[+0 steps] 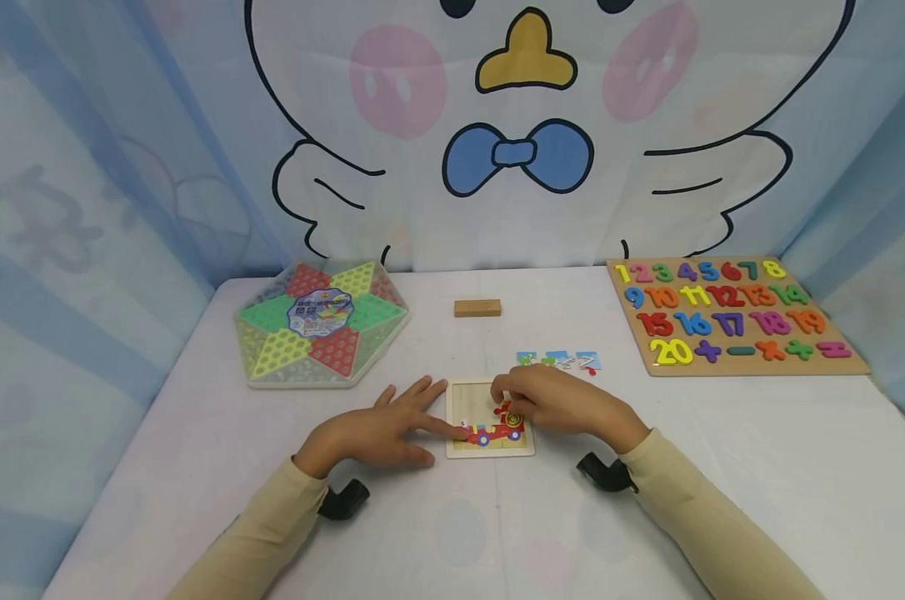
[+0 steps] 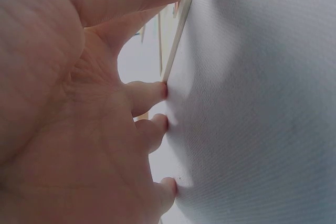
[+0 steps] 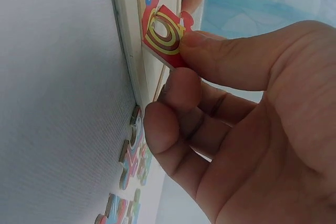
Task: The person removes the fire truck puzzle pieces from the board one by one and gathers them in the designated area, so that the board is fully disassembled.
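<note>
A small wooden puzzle tray (image 1: 469, 402) lies in the middle of the table, its lower part filled with pieces showing a red car (image 1: 490, 434). My left hand (image 1: 381, 433) is spread out at the tray's left side; its index finger rests on the car's left end. In the left wrist view, fingertips (image 2: 160, 90) touch the cloth and the tray edge. My right hand (image 1: 565, 404) pinches a red puzzle piece with yellow rings (image 3: 167, 38) between thumb and fingers, tilted over the tray's right side. Its fingers partly hide the piece in the head view.
Loose puzzle pieces (image 1: 559, 361) lie just behind the right hand. A wooden block (image 1: 477, 308) sits farther back. At the left is a hexagonal box of coloured triangles (image 1: 321, 325), at the right a number board (image 1: 730, 321). A printed curtain (image 1: 512, 225) hangs behind the table.
</note>
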{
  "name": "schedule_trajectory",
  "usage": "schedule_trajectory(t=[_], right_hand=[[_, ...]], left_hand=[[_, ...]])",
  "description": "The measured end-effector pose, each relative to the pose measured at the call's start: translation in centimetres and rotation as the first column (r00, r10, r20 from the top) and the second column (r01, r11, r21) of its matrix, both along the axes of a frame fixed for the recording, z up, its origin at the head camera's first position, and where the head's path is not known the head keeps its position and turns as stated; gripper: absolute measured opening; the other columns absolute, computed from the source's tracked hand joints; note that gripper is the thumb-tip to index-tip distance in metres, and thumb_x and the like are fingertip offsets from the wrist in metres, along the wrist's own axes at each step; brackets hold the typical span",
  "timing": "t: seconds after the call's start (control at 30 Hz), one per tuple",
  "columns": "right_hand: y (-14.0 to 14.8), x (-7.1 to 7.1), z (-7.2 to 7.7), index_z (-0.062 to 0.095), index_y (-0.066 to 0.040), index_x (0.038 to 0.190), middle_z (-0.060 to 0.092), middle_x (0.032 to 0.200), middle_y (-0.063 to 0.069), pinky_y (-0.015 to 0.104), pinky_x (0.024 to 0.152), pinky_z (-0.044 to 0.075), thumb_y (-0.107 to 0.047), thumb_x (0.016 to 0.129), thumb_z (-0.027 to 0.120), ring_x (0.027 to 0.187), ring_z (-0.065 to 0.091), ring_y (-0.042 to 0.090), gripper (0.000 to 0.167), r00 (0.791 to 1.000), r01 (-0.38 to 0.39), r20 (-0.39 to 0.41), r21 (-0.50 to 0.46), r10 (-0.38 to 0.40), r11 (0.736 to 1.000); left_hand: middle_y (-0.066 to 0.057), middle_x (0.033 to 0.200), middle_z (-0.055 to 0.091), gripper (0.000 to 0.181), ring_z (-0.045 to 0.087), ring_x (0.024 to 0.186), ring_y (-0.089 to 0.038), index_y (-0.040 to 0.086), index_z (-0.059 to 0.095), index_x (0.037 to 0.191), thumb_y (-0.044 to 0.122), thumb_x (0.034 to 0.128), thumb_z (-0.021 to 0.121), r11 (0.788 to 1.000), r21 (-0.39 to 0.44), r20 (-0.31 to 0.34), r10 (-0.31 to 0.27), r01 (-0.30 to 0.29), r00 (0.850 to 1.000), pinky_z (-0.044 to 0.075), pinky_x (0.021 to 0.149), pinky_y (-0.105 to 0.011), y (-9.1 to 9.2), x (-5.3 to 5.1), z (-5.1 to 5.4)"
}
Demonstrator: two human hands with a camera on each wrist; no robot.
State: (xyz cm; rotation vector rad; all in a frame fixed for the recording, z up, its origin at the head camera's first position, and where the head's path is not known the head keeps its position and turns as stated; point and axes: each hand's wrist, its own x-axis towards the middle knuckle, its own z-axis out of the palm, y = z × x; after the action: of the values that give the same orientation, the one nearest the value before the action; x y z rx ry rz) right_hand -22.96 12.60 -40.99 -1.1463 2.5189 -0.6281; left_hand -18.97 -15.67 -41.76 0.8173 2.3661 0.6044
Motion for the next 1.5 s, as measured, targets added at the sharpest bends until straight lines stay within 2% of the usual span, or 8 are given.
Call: schedule_trajectory(t=[0.2,0.63,0.87,1.0,1.27,1.37,1.5], right_hand=[[0.0,0.2,0.1,0.066,-0.012,0.098,0.057,0.086,-0.004,0.029,0.075,0.048,0.004,0.098,0.061,0.081,0.052,0.012,0.017,0.998,-0.042,-0.041,-0.021,0.041,0.999],[0.0,0.0,0.3,0.065,-0.014,0.093,0.054,0.083,-0.007,0.030,0.072,0.047,0.003,0.096,0.059,0.081,0.051,0.012,0.018,0.998,-0.035,-0.052,-0.047,0.032,0.998],[-0.2,0.1,0.2,0.063,-0.017,0.091,0.053,0.082,-0.008,0.028,0.069,0.046,0.000,0.094,0.066,0.079,0.050,0.011,0.017,1.000,-0.024,-0.022,-0.047,0.023,0.999],[0.1,0.1,0.4,0.063,-0.017,0.090,0.053,0.082,-0.008,0.027,0.068,0.045,-0.003,0.095,0.069,0.077,0.049,0.010,0.016,0.999,-0.010,-0.037,-0.030,0.009,0.999],[3.7,-0.5,1.9,0.069,-0.013,0.101,0.062,0.089,-0.006,0.032,0.073,0.051,-0.005,0.095,0.071,0.080,0.054,0.013,0.010,0.993,0.100,-0.062,0.000,-0.100,0.995],[6.1,-0.8,2.2,0.069,-0.013,0.103,0.063,0.089,-0.005,0.033,0.073,0.051,-0.005,0.094,0.072,0.082,0.055,0.015,0.013,0.983,0.175,-0.070,0.038,-0.172,0.984],[9.1,-1.0,2.3,0.070,-0.013,0.103,0.062,0.086,-0.004,0.031,0.069,0.051,-0.005,0.093,0.073,0.081,0.055,0.017,0.013,0.966,0.258,-0.032,0.080,-0.256,0.963]], left_hand=[[-0.013,0.171,0.009,0.047,-0.004,0.157,-0.035,0.038,0.062,0.142,0.022,0.0978,0.070,1.000,-0.003,-0.007,0.000,0.000,1.000,-0.003,0.117,-0.070,0.0,0.0,0.0],[-0.013,0.171,0.009,0.047,-0.005,0.157,-0.034,0.037,0.061,0.142,0.023,0.0983,0.069,1.000,-0.009,-0.011,-0.003,0.003,1.000,-0.003,0.117,-0.069,-0.1,0.0,-0.1],[-0.013,0.171,0.008,0.047,-0.005,0.157,-0.034,0.036,0.061,0.143,0.023,0.0984,0.069,1.000,-0.002,-0.011,-0.003,0.003,1.000,-0.003,0.117,-0.070,-0.2,0.0,-0.1],[-0.012,0.171,0.007,0.047,-0.007,0.157,-0.033,0.037,0.061,0.143,0.023,0.0984,0.069,1.000,0.007,-0.001,-0.005,0.005,1.000,-0.005,0.117,-0.069,-0.1,0.0,-0.2],[-0.011,0.171,0.007,0.047,-0.006,0.157,-0.032,0.037,0.062,0.142,0.023,0.0984,0.069,1.000,-0.004,-0.006,0.000,0.000,1.000,-0.004,0.117,-0.068,0.0,0.0,-0.2],[-0.011,0.171,0.007,0.046,-0.007,0.157,-0.032,0.036,0.062,0.143,0.023,0.0985,0.069,1.000,-0.006,-0.007,0.000,0.000,1.000,-0.004,0.118,-0.068,0.0,0.0,-0.1],[-0.011,0.171,0.007,0.046,-0.006,0.157,-0.032,0.035,0.062,0.143,0.023,0.0987,0.069,1.000,-0.002,-0.005,-0.002,0.002,1.000,-0.004,0.118,-0.068,0.0,0.1,-0.1]])
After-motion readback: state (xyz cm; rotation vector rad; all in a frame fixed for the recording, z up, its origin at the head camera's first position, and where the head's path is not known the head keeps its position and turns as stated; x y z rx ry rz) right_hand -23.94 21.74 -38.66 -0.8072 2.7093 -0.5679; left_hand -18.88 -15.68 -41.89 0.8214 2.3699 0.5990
